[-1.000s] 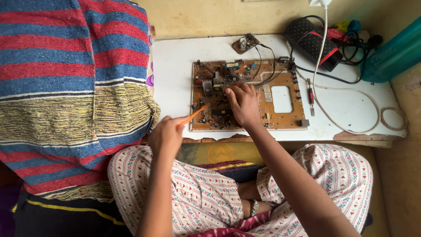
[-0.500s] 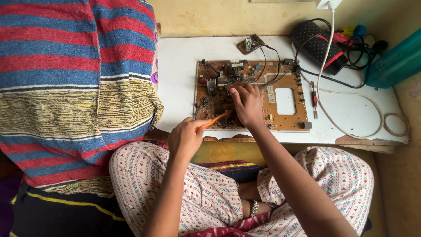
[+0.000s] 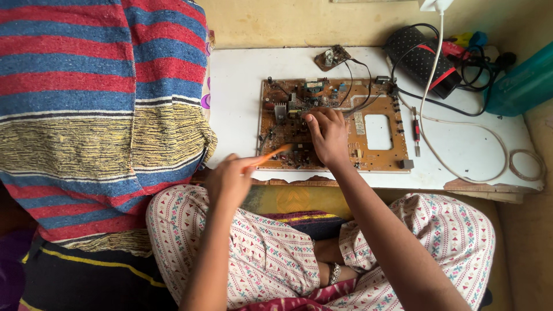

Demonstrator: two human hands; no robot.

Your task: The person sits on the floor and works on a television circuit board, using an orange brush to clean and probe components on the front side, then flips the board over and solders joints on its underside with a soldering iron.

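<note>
Both of my forearms run out of the bottom edge, so elbows and upper arms are cut off, and my patterned trousers (image 3: 259, 253) fill the nearest ground. My left hand (image 3: 229, 179) hovers at the near edge of the table (image 3: 242, 86), blurred; its grip is clenched around a thin orange tool (image 3: 271, 155), whose lower end is hidden in my fist and whose tip slants up to the right over the board's near left corner. I cannot make out whether that tip touches anything. My right hand (image 3: 327, 135) lies palm down on the brown circuit board (image 3: 380, 150), fingers bent and pressing among the small parts near the middle, holding nothing; what is beneath them is covered. Right of the board lies a small red-handled screwdriver (image 3: 416, 132) beside a white cable (image 3: 461, 124). Farther back sit a small loose board piece (image 3: 330, 57) and a tangle of black wires (image 3: 461, 86). A striped blanket (image 3: 86, 115) hangs at my left, hiding whatever is beneath it.
</note>
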